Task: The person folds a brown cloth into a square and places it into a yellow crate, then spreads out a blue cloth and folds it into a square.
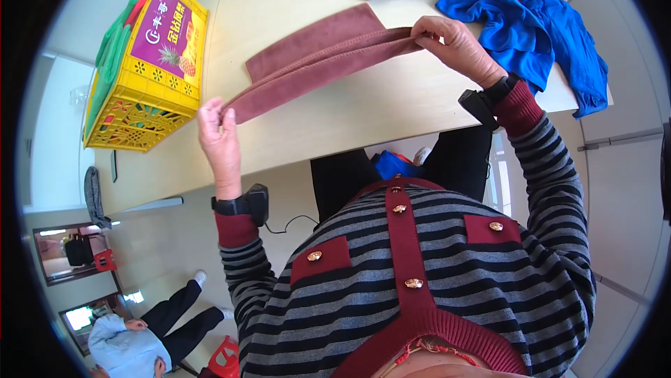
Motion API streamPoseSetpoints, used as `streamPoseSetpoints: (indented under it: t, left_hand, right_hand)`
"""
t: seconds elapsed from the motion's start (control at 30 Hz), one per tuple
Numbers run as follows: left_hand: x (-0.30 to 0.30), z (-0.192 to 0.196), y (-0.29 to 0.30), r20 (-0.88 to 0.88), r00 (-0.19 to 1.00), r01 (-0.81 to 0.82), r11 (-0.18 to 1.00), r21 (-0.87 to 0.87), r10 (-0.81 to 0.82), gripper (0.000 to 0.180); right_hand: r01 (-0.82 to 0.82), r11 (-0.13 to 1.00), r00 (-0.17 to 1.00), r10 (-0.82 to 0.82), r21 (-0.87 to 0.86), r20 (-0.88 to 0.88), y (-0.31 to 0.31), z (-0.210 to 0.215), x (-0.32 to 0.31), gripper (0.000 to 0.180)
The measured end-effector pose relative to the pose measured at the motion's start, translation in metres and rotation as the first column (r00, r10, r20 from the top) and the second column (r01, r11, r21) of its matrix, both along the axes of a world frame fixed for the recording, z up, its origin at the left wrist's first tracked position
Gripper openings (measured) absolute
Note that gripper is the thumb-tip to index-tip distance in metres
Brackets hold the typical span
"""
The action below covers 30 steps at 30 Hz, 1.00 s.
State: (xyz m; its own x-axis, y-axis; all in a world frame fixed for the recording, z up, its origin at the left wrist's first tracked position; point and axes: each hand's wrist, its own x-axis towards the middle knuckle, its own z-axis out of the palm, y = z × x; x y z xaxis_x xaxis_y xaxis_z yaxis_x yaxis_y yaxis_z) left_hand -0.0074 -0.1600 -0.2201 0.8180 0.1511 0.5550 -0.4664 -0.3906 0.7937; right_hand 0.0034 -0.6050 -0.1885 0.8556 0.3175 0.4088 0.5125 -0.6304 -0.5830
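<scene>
A dusty-rose folded cloth (323,79) with a soft, towel-like surface is stretched between my two hands over the table. Its far part lies on the tabletop, while the near edge is lifted and shows stacked folds. My left hand (219,141) pinches the near left corner between thumb and fingers. At the other end, my right hand (458,49) grips the right corner, slightly farther from me than the left one. The fingertips behind the cloth are partly hidden.
On the left stands a yellow plastic crate (164,109) with green and red cloths in it. Crumpled blue cloths (517,32) and some red fabric lie at the far right of the pale table (307,147). Another person (133,346) sits at lower left, near a red stool (225,358).
</scene>
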Motion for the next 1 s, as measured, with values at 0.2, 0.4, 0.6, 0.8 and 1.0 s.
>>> streamPoseSetpoints:
  t: [0.2, 0.4, 0.6, 0.8, 1.0]
  left_hand:
    - [0.017, 0.073, 0.014, 0.033, 0.997, 0.063, 0.992, 0.111, -0.067, 0.018]
    - [0.022, 0.139, 0.015, 0.144, 0.983, 0.089, 0.982, 0.166, -0.113, 0.013]
    - [0.042, 0.170, 0.008, 0.152, 0.974, 0.140, 0.974, 0.178, -0.167, 0.013]
    - [0.110, 0.162, 0.004, 0.062, 0.985, 0.128, 0.932, 0.339, -0.158, 0.014]
    - [0.132, 0.176, 0.001, 0.165, 0.973, 0.109, 0.948, 0.301, -0.164, 0.014]
  right_hand:
    - [-0.007, 1.000, 0.992, 0.005, 0.020, 0.124, -0.004, 0.064, -0.011, 0.007]
    - [0.040, 0.993, 0.965, -0.011, -0.107, 0.261, -0.020, 0.127, -0.024, 0.007]
    - [0.045, 0.993, 0.952, -0.011, -0.105, 0.307, -0.014, 0.176, -0.024, 0.007]
    - [0.086, 0.987, 0.925, -0.029, -0.133, 0.379, -0.038, 0.151, 0.028, 0.009]
    - [0.255, 0.966, 0.866, -0.212, -0.037, 0.452, -0.021, 0.171, 0.022, 0.011]
